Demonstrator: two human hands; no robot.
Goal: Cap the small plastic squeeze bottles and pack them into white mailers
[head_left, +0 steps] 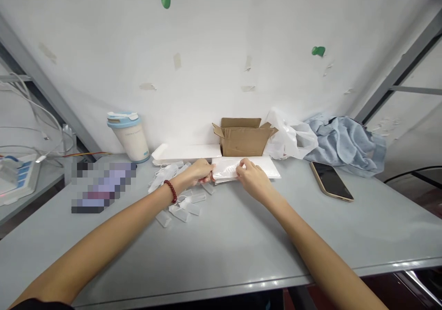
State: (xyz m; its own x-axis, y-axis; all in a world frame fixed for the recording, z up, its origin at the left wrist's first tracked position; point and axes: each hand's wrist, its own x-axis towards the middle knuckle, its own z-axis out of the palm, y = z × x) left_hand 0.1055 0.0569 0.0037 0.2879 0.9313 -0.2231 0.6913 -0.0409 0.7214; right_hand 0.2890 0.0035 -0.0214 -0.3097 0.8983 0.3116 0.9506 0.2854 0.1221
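A flat stack of white and clear plastic bags [271, 166] lies on the table in front of an open cardboard box. My left hand [200, 172], with a dark red bead bracelet at its wrist, is closed on the left end of the stack. Over the middle of the stack my right hand [253, 179] has its thumb and fingers pinched together at the top bag's wrinkled plastic. Several small translucent white pieces with thin strings [181, 213] lie loose around and beneath my left wrist.
Behind the stack stand the cardboard box [245, 142] and a flat white carton [188, 152]. A blue-lidded cup [133, 137] is at the left. To the right lie a phone [331, 181], a white plastic bag [288, 137] and blue cloth [345, 140]. A power strip [20, 179] sits far left.
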